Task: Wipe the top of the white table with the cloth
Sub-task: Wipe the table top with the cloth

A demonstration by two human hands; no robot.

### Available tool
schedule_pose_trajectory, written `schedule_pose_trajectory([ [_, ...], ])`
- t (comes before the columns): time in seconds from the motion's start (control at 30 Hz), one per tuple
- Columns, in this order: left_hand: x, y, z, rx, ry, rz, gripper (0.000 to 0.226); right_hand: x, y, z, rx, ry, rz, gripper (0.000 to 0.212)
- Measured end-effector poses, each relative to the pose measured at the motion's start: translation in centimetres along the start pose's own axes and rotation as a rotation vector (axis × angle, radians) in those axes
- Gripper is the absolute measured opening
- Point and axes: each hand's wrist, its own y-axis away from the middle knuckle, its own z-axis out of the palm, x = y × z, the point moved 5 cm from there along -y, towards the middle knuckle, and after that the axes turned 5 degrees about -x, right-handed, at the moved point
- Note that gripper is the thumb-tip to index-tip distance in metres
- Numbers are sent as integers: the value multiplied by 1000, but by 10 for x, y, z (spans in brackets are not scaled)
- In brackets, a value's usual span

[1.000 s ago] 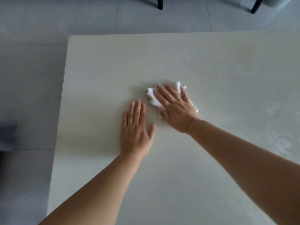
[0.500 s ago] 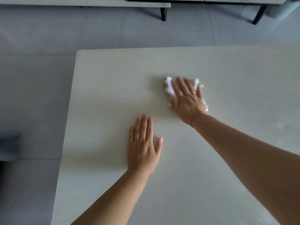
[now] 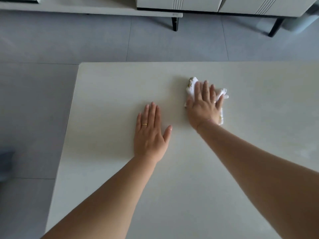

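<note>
1. Since a second ago, my right hand (image 3: 203,107) has pushed the cloth (image 3: 191,85) away from my left hand (image 3: 150,135), toward the far edge of the table (image 3: 103,83).
2. Both hands lie flat with straight fingers, the right pressing the cloth, the left on the bare tabletop.
3. The cloth is white and crumpled, with gold-brown marks, perhaps a pattern.
4. My palm hides its middle.

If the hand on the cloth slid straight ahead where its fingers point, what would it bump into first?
Probably nothing. The right hand, pressing the crumpled white cloth, points toward the far edge of the smooth white table. The way there looks free, so it would reach that edge first.
</note>
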Motion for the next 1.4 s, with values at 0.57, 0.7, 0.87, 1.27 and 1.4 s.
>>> schedule_pose_trajectory([
  [0.57, 2, 0, -2, -8, 50, -32, 70, -97, -11, 7, -59, -21, -391, 58],
  [0.7, 2, 1, -3, 1, 59, -15, 70, -61, -54, -12, -43, 94, -496, 57],
  [0.87, 2, -1, 0, -4, 78, -21, 71, -51, -77, -14, 12, -42, 24, 59],
  [1.27, 0, 1, 0, -11, 75, -11, 71, -15, -107, -29, -16, 50, -264, 60],
  [1.4, 0, -1, 0, 0, 71, -12, 70, 6, -108, -31, -10, -24, 123, 64],
])
